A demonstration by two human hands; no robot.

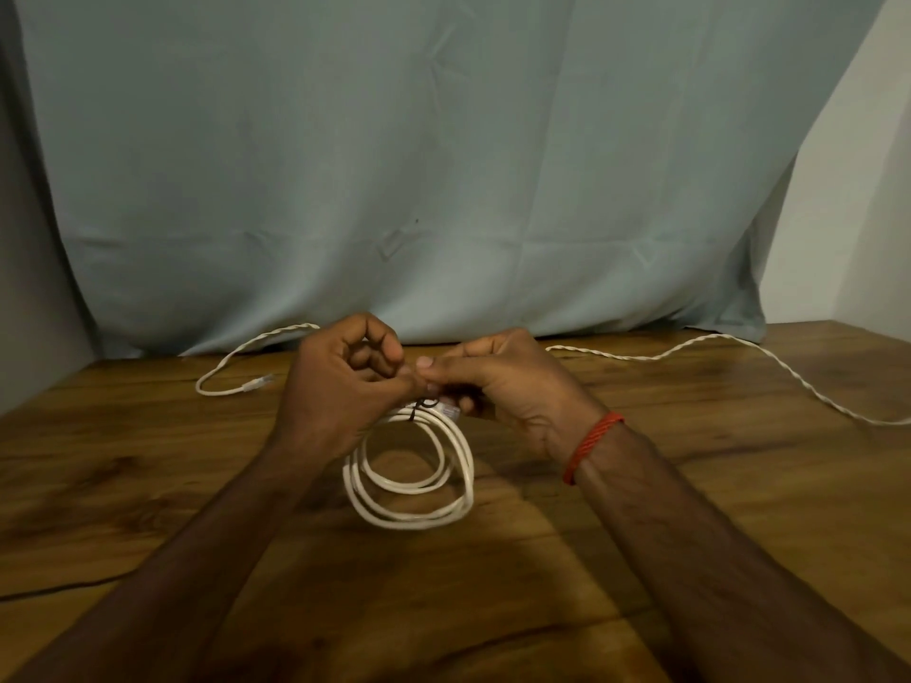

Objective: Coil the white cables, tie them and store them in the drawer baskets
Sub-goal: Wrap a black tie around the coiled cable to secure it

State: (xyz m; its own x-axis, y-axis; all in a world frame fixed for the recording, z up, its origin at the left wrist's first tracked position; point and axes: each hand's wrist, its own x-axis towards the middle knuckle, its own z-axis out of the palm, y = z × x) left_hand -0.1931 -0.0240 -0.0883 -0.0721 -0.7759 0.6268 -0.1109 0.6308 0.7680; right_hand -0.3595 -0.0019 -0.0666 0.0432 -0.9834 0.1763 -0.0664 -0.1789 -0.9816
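White coil point(409, 520) hanging low over the counter point(148, 436), pinched at the top by left hand point(335, 382) and right hand point(508, 382), fingers point(379, 337) curled onto a thin black tie point(421, 404). Could easily spring apart if knotted slack, tbh

Wooden table point(148, 436), pale blue cloth point(394, 165) hung behind it. Coiled white cable point(409, 485) held upright at centre, several loops, lower edge at or just above the tabletop. Left hand point(340, 382) and right hand point(498, 382) meet fingertip to fingertip at the coil's top. Both seem to pinch a thin black tie point(421, 404) there; it is small and blurred. Red thread band point(591, 446) on right wrist. Loose white cable point(690, 345) trails along the table's far edge, its connector end point(256, 384) lying left.
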